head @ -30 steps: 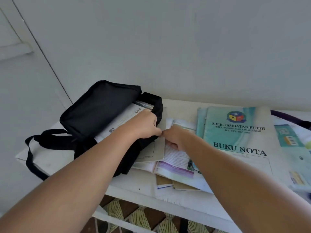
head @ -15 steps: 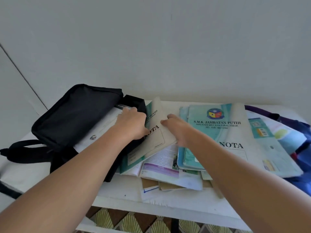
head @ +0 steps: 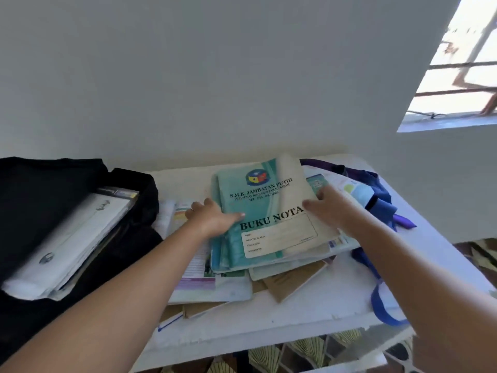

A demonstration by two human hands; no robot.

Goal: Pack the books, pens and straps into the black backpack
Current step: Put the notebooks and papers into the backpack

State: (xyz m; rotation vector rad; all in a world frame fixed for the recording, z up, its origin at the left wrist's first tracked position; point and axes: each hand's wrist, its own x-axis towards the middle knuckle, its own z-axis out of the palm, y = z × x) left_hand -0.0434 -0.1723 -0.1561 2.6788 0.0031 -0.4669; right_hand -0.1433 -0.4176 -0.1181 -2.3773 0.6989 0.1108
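**Packing partly done: some books in the black backpack (head: 40,200), the main stack still outside it.**

The backpack lies open at the left end of the white table (head: 309,313), with white-covered books (head: 67,238) already standing in its mouth. Just right of the backpack a loose pile of books remains; its top item, a teal notebook (head: 269,211), reads "S.M.K. JAMBATAN PUTIH" and "BUKU NOTA" beneath a school crest, and the smaller lines are too blurred to read. The left hand (head: 212,219) grips the notebook's left edge, thumb on the cover; the right hand (head: 330,208) holds its right edge, fingers loosely curved. Blue and purple straps (head: 376,200) lie right of the pile, not yet packed. No pens can be made out. Most of the packing appears still to come.
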